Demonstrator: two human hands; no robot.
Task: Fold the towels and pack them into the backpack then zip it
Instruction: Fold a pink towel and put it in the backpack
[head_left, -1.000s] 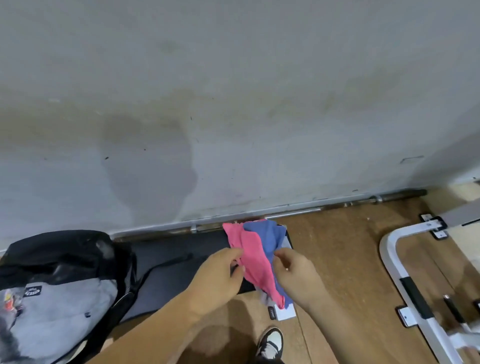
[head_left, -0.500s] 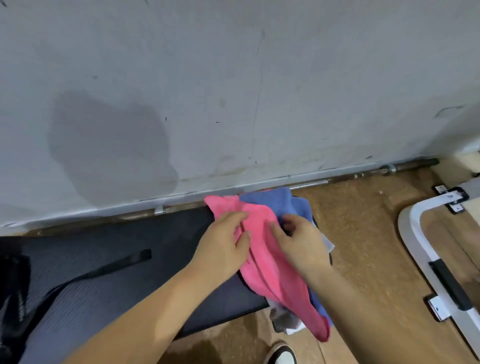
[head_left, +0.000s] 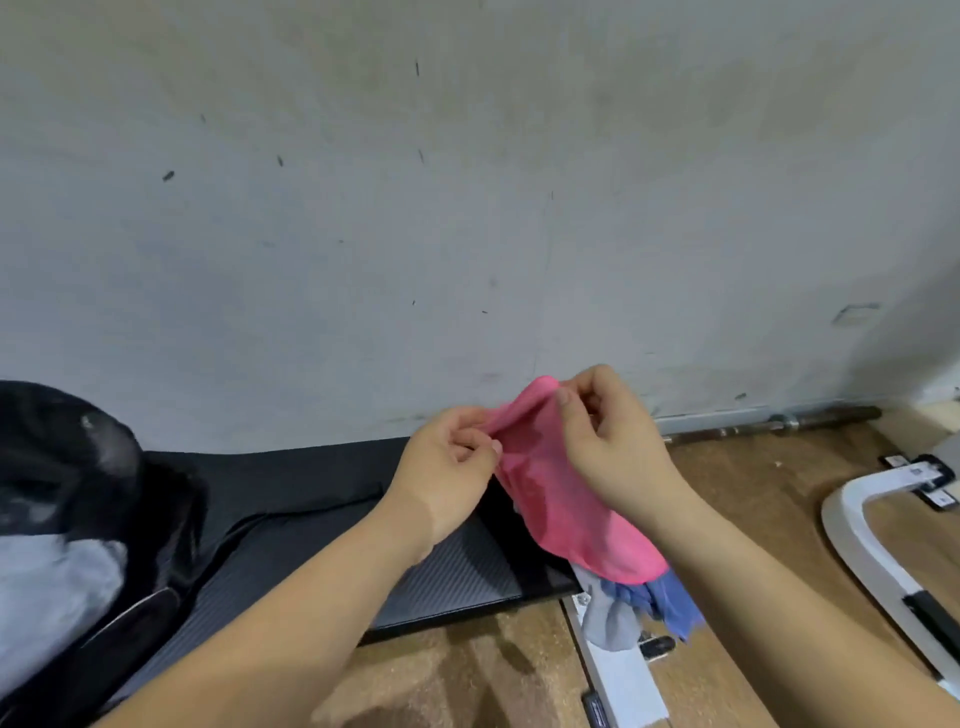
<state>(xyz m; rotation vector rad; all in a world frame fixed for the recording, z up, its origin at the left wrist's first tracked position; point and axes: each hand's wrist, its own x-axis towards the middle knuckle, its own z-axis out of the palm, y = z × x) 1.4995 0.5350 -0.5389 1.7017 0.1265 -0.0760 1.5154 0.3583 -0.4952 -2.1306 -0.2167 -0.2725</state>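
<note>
Head view: the left hand (head_left: 447, 457) and right hand (head_left: 608, 441) each pinch the top edge of the pink towel (head_left: 561, 499), lifted over the black mat (head_left: 322, 499). The backpack (head_left: 57, 519) lies far left; blue towel (head_left: 670, 603) and grey towel (head_left: 613, 618) hang below.

The left hand (head_left: 447, 467) and right hand (head_left: 608, 441) are bare with short, plain fingernails, and the left forearm (head_left: 291, 597) and right forearm (head_left: 769, 587) are uncovered down to the near edge.

Three towels (head_left: 561, 499), one backpack (head_left: 52, 571), two hands (head_left: 447, 467), one black mat (head_left: 311, 483)
</note>
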